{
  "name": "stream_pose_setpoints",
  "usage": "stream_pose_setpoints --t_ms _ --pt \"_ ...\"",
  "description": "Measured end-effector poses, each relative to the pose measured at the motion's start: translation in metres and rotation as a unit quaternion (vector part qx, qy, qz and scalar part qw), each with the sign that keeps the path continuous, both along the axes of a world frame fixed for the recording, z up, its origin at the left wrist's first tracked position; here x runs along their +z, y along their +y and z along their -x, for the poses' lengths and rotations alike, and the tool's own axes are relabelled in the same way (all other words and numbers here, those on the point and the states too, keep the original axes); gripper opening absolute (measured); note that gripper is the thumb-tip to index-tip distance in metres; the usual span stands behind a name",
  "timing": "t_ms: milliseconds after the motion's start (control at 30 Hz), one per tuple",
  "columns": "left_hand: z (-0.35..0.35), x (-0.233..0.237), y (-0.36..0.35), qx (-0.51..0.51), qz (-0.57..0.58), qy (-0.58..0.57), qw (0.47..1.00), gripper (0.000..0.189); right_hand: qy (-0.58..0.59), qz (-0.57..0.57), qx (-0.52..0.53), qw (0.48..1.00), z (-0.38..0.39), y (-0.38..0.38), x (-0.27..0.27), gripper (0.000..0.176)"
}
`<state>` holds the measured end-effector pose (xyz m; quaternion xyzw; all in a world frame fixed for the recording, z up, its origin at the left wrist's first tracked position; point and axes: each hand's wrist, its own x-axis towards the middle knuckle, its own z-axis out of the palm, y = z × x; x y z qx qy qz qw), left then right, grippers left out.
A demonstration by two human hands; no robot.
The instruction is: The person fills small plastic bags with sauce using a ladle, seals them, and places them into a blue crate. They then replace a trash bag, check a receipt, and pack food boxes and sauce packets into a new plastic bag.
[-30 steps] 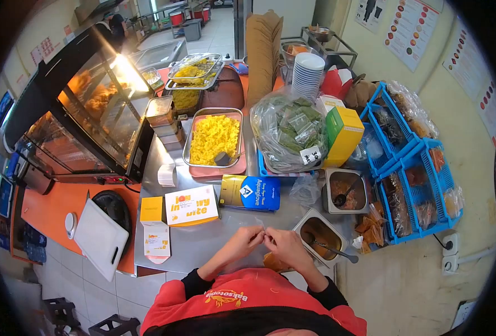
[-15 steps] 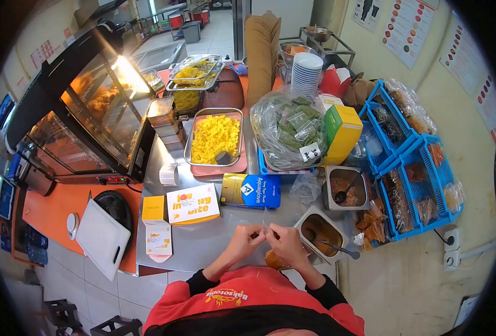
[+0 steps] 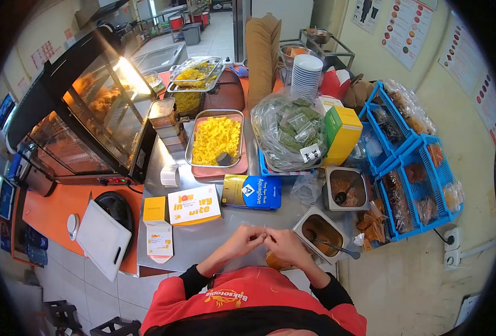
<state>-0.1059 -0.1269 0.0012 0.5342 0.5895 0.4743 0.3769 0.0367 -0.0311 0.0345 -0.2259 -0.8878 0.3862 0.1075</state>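
Note:
Over the front edge of the steel table, my left hand (image 3: 247, 239) and my right hand (image 3: 284, 245) meet with fingers pinched together. A faint bit of clear film seems to show at the fingertips, but what they hold is too small to make out. Below my right hand, an orange-brown item (image 3: 274, 260) is partly hidden. Beside that hand stands a steel container of sauce (image 3: 308, 215) with a ladle (image 3: 337, 248) in it. Beyond my hands lies a blue and yellow Aquaglove box (image 3: 262, 192). An open white and yellow printed carton (image 3: 193, 205) sits to the left.
A tray of yellow food (image 3: 216, 140) and a large plastic bag of green packets (image 3: 287, 131) stand farther back. Blue baskets (image 3: 396, 162) line the right side, near a second steel container (image 3: 346, 189). At left are a heated display case (image 3: 91, 112) and a white cutting board (image 3: 103, 238).
My hands have drawn slightly closer together, fingertips now touching. The clear film above them shows less than before. Objects on the table stay in place.

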Motion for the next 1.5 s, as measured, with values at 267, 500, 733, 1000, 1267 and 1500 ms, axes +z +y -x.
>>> stream_pose_setpoints --t_ms 267,500,733,1000,1267,1500 --pt "-0.001 0.004 -0.015 0.113 0.013 0.074 0.991 0.012 0.087 0.103 -0.079 0.988 -0.002 0.014 -0.043 0.021" --pt "0.012 0.025 -0.013 0.025 -0.054 0.151 0.987 0.007 0.017 0.091 0.002 0.996 -0.001 0.02 -0.026 0.022" --pt "0.015 0.042 -0.009 -0.113 -0.184 0.103 0.971 0.006 0.041 0.493 0.008 0.869 -0.009 0.013 -0.023 0.016" --pt "0.015 0.006 -0.001 -0.2 0.026 -0.369 0.907 0.018 0.212 0.16 0.08 0.961 -0.037 -0.01 -0.007 0.014" --pt "-0.028 0.023 0.044 -0.435 0.078 -0.154 0.884 0.024 0.107 -0.004 0.206 0.973 -0.077 -0.013 0.005 0.028" --pt "-0.064 0.012 0.039 -0.481 0.067 -0.057 0.873 0.051 -0.004 -0.02 0.124 0.992 -0.11 -0.031 -0.012 0.037"
